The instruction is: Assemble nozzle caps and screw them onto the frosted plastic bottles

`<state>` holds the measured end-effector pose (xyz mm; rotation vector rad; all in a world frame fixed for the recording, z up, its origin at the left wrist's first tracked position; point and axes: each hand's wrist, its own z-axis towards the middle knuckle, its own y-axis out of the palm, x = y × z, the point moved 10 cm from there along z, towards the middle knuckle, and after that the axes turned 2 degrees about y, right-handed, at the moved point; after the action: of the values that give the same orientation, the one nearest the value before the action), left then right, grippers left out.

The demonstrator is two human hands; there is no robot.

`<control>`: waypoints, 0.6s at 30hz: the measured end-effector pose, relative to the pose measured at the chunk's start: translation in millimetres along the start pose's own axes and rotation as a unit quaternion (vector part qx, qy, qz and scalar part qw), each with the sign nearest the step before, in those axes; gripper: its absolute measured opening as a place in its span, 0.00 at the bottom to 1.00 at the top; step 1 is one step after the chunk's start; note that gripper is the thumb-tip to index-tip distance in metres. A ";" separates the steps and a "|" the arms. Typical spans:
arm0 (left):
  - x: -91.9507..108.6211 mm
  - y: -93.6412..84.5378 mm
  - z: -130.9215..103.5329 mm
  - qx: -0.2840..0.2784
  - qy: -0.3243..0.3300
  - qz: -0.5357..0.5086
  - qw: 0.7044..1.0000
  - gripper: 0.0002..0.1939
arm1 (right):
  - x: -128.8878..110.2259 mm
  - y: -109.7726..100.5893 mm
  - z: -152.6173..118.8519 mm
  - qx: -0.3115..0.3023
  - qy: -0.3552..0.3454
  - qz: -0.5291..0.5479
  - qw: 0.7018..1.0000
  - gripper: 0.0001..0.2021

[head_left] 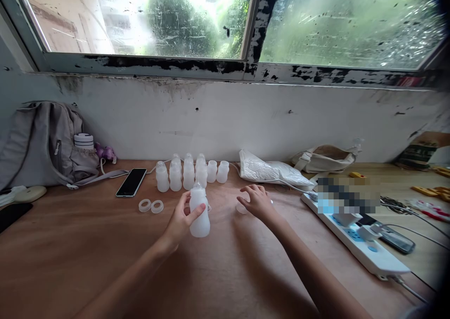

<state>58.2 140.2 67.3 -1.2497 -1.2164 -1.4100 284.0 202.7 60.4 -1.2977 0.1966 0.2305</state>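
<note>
My left hand is closed around a frosted, translucent baby bottle, upright with a teat on top. A small clear edge shows just right of the bottle, partly hidden behind it. My right hand is over the table with its fingers curved and apart, at a small translucent cap. Whether the fingers touch the cap, I cannot tell. Behind my left hand stand several similar bottles with domed tops. At the right end of the group are two open-topped bottles. Two translucent rings lie left of my left hand.
A phone lies left of the bottles, before a grey backpack. White plastic packaging and a beige bag lie along the wall. On the right, a power strip with plugs and cables runs toward me.
</note>
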 end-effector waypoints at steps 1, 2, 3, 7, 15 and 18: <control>-1.6 -1.4 0.6 0.005 -0.001 0.004 1.000 0.25 | 10.9 7.9 2.7 -0.025 0.017 -0.015 0.999 0.10; -3.5 -2.8 1.2 0.010 -0.004 0.007 1.000 0.27 | 18.4 14.1 4.3 -0.047 0.027 -0.023 0.998 0.10; -5.7 -3.9 1.9 0.012 -0.009 0.011 1.000 0.27 | 22.2 16.7 5.3 -0.059 0.031 -0.025 0.997 0.10; -6.3 -4.1 5.1 -0.015 -0.003 0.055 0.998 0.23 | 4.3 -5.8 5.2 -0.020 -0.001 0.158 0.987 0.12; 24.0 3.4 2.9 -0.097 0.100 0.231 0.963 0.17 | -48.7 -44.8 -16.0 -0.066 -0.038 0.602 0.795 0.14; 34.7 -1.9 0.6 -0.072 0.120 0.249 0.958 0.18 | -62.1 -43.5 -24.2 -0.101 -0.050 0.577 0.809 0.13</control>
<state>52.2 141.0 101.5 -1.3237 -0.5853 -1.2372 236.1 164.6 111.4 -1.2192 0.8904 1.3889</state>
